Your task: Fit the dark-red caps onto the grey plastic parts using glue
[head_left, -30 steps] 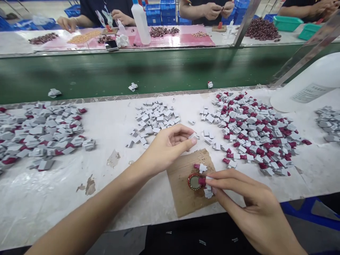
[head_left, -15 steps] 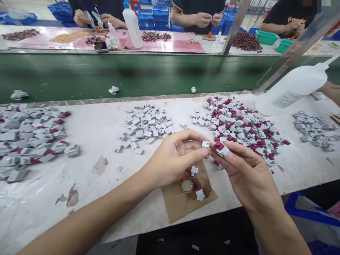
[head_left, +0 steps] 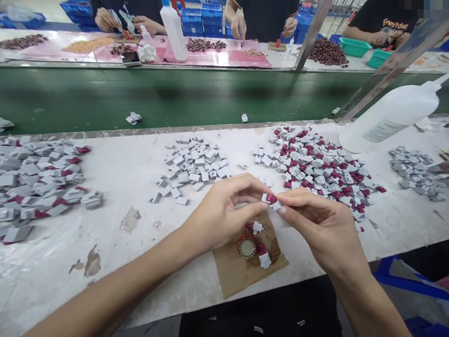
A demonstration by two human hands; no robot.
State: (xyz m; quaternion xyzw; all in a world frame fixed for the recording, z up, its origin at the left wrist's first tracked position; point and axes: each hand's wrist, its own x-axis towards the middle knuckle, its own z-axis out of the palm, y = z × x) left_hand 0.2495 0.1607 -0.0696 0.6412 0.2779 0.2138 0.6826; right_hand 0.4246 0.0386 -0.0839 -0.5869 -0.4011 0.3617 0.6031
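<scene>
Between thumb and fingers, my left hand (head_left: 228, 208) pinches a small grey plastic block (head_left: 265, 198). My right hand (head_left: 317, 224) grips a maroon-and-grey plastic piece (head_left: 275, 204), whose maroon part touches the block. Below the hands lies a brown cardboard sheet (head_left: 231, 276) with wet-looking stains. On it are a bottle cap (head_left: 247, 247) with a pale filling, a maroon-and-grey piece (head_left: 264, 257) beside the cap, and another such piece (head_left: 256, 227) above it. A heap of grey blocks (head_left: 196, 164) lies behind my left hand, and a heap of maroon-and-grey pieces (head_left: 319, 164) behind my right.
A larger pile of grey-and-maroon pieces (head_left: 45, 178) covers the left side. A white squeeze bottle (head_left: 386, 117) and small grey parts (head_left: 414, 171) are at the right. Beyond runs a green conveyor belt (head_left: 196, 98) carrying a few pieces; co-workers sit across it.
My right hand has moved left, bringing the maroon-and-grey piece from beside the grey block into contact with it. Pieces on the belt have shifted left. One co-worker's hands have moved apart.
</scene>
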